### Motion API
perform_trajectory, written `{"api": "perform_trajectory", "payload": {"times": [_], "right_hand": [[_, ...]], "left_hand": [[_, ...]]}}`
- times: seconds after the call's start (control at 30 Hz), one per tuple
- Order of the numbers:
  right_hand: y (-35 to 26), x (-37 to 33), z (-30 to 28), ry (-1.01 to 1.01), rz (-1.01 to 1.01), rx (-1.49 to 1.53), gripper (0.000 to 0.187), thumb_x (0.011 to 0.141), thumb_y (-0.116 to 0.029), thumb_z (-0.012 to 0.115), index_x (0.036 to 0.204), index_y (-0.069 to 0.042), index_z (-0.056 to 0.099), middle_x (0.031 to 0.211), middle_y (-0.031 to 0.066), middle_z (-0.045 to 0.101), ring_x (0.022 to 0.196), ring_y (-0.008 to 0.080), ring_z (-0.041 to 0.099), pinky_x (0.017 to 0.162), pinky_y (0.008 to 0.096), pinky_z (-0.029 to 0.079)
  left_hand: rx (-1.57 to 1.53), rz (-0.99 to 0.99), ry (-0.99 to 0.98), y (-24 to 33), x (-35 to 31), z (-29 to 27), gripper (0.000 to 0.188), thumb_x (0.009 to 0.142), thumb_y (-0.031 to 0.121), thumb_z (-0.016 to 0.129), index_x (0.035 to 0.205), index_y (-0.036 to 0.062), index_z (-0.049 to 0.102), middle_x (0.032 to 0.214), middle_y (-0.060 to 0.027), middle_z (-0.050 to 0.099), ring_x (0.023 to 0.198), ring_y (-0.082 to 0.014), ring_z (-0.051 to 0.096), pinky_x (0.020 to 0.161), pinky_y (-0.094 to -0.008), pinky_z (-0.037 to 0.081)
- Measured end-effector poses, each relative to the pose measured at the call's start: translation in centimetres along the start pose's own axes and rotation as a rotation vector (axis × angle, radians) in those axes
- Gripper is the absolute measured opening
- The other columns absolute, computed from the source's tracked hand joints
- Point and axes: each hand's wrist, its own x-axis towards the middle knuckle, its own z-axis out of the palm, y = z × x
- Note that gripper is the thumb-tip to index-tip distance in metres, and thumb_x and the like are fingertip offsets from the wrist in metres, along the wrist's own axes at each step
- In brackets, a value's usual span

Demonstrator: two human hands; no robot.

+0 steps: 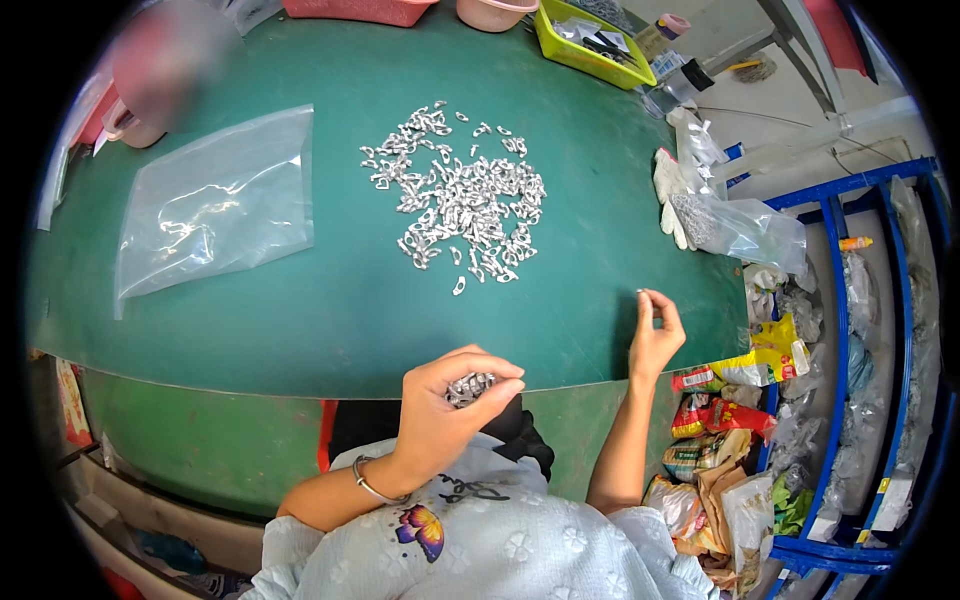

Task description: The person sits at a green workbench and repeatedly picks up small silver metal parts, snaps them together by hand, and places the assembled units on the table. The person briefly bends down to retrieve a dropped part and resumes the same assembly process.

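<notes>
My left hand is cupped at the table's front edge, closed around a handful of small silvery metal parts. Off to the right, my right hand is raised over the green table with thumb and forefinger pinched together. A tiny pale bit shows at those fingertips, too small to name. Beyond both hands, a loose pile of the same metal parts is spread over the middle of the table; many have a looped or ring-shaped end. A clear flat plastic bag lies left of the pile.
At the far edge stand a yellow-green basket with tools and pink tubs. White gloves and a filled clear bag lie at the right edge. Beyond that are a blue rack and several bright packets.
</notes>
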Motion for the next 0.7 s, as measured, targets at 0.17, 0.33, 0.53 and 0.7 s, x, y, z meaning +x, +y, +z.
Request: {"api": "perform_trajectory", "payload": {"times": [0.17,0.33,0.53,0.7], "right_hand": [[3.8,1.6,-0.3,-0.006,-0.224,-0.339,0.011,0.073,-0.002,0.066,0.081,0.000,0.060,0.089,0.0137,0.061,0.086,0.0290,0.055,0.077,0.0381,0.042],[-4.4,-0.3,1.6,-0.118,-0.291,-0.146,0.016,0.071,-0.002,0.066,0.086,-0.001,0.060,0.093,0.0133,0.059,0.090,0.0298,0.053,0.081,0.0387,0.041],[-9.9,-2.6,6.4,-0.519,-0.448,0.004,0.021,0.071,-0.006,0.067,0.091,-0.002,0.061,0.093,0.0086,0.057,0.088,0.0263,0.051,0.077,0.0349,0.039],[-10.7,-3.6,6.2,-0.526,-0.394,0.059,0.018,0.073,-0.005,0.066,0.090,-0.002,0.061,0.091,0.0104,0.058,0.086,0.0265,0.052,0.075,0.0334,0.040]], "left_hand": [[-0.041,-0.158,0.042,-0.9,-0.2,-0.2,0.005,0.078,-0.002,0.062,0.082,-0.0022,0.064,0.071,-0.0006,0.056,0.054,-0.0025,0.044,0.046,-0.0171,0.032],[-0.131,-0.250,0.071,-1.1,-0.2,-0.6,0.007,0.079,-0.001,0.061,0.086,-0.0024,0.063,0.071,0.0007,0.054,0.053,-0.0009,0.040,0.044,-0.0168,0.028],[-0.132,-0.260,0.038,-0.8,-0.4,-0.6,0.021,0.082,0.001,0.059,0.102,-0.0019,0.056,0.076,-0.0008,0.054,0.057,-0.0018,0.042,0.047,-0.0166,0.031],[0.004,-0.040,-0.050,-0.5,-0.4,-0.8,0.039,0.080,-0.002,0.059,0.116,-0.0008,0.045,0.082,-0.0041,0.056,0.069,-0.0064,0.049,0.062,-0.0197,0.041]]}}
